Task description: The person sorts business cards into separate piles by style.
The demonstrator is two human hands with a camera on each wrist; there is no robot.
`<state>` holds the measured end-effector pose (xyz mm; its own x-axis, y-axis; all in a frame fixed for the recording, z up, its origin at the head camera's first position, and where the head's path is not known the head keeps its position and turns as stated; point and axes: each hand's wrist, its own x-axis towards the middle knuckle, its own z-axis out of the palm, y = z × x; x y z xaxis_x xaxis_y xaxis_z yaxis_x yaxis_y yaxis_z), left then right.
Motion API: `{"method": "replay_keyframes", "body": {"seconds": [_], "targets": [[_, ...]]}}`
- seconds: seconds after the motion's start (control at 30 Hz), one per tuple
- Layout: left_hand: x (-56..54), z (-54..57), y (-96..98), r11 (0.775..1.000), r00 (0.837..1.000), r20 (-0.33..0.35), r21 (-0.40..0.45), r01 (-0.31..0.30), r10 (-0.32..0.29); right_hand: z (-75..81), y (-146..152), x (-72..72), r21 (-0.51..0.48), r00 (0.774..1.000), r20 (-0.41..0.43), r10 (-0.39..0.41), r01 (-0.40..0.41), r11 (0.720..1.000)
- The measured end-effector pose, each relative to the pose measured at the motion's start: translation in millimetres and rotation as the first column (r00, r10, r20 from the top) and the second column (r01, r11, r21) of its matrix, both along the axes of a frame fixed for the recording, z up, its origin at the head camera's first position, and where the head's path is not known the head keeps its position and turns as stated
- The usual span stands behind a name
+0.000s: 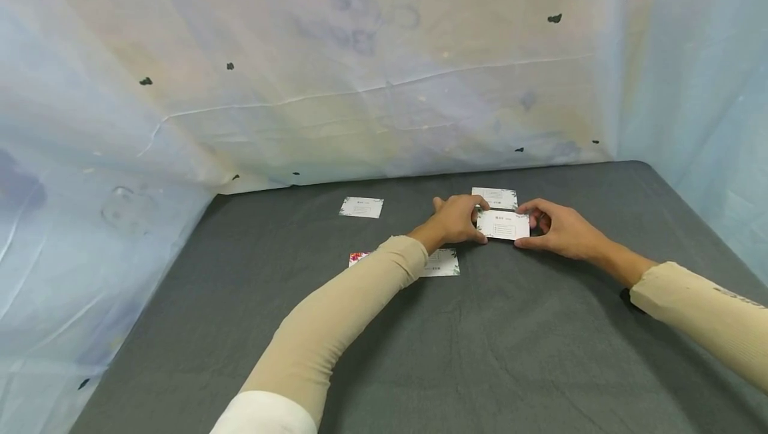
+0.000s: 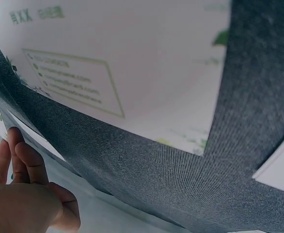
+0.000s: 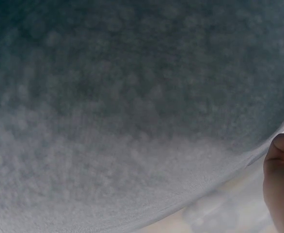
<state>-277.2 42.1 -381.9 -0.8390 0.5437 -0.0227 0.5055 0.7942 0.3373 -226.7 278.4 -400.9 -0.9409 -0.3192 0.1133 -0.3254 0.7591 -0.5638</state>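
A white business card [image 1: 503, 225] with printed text and leafy corners is held between both hands. My left hand [image 1: 457, 219] pinches its left edge with the thumb and fingers, and my right hand [image 1: 564, 229] pinches the right edge. Just behind it lies a similar card [image 1: 495, 197], partly covered by the held one. The left wrist view shows the left hand [image 2: 28, 199] at the lower left; most of the held card falls outside it. Only part of the right hand [image 3: 281, 179] appears at the right border of the right wrist view.
Another white card [image 1: 362, 207] lies at the back left of the grey cloth-covered table [image 1: 480, 354]. Below the left forearm is a further card [image 1: 443, 263], and a card with red flowers [image 1: 357, 258] is mostly hidden by the sleeve. A pale curtain [image 1: 372, 107] hangs behind the table.
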Motion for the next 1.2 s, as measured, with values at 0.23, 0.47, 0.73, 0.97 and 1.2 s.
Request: {"method": "replay_keyframes", "body": {"seconds": [0.23, 0.47, 0.73, 0.97, 1.2], "targets": [[-1.3, 0.2, -0.8, 1.0, 1.0, 0.012, 0.007, -0.002, 0.002, 0.1, 0.2, -1.0, -0.005, 1.0, -0.002, 0.011, -0.011, 1.0], [0.4, 5.4, -5.2, 1.0, 1.0, 0.017, 0.011, 0.0, 0.0, 2.1, -1.0, -1.2, -0.01, 1.0, 0.005, 0.016, -0.016, 1.0], [1.4, 7.2, -15.2, 1.0, 0.999, 0.032, 0.016, 0.014, -0.015, 3.2, -8.2, 0.1, -0.011, 1.0, 0.006, 0.03, -0.03, 0.999], [0.8, 6.5, -32.0, 0.999, 0.999, 0.037, 0.026, 0.019, -0.02, 5.6, -22.3, -1.6, -0.016, 0.998, 0.006, 0.066, -0.066, 0.998], [1.8, 5.1, -54.8, 0.999, 0.998, 0.056, 0.047, 0.017, -0.019, 6.6, -40.7, -6.0, -0.034, 0.995, 0.016, 0.102, -0.101, 0.994]]}}
